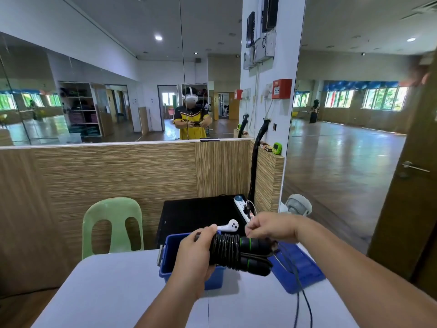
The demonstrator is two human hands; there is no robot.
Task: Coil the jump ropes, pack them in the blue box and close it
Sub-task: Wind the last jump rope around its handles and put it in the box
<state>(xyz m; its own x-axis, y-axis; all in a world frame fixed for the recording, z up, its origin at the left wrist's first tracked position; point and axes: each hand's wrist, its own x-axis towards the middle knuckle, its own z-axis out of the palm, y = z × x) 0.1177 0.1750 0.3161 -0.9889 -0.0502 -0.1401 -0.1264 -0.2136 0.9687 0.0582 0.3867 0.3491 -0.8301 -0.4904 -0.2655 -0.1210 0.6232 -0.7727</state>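
My left hand grips a black jump rope wound into a tight coil around its two black handles with green rings. It is held over the open blue box on the white table. My right hand pinches the rope at the top right of the coil. A loose length of cord hangs from the coil down past the table's front edge. The blue lid lies flat to the right of the box.
A green plastic chair stands behind the table on the left. Behind the box is a black cabinet with a white controller and a power strip. Mirrors and a wood-panel wall fill the background; a door is on the right.
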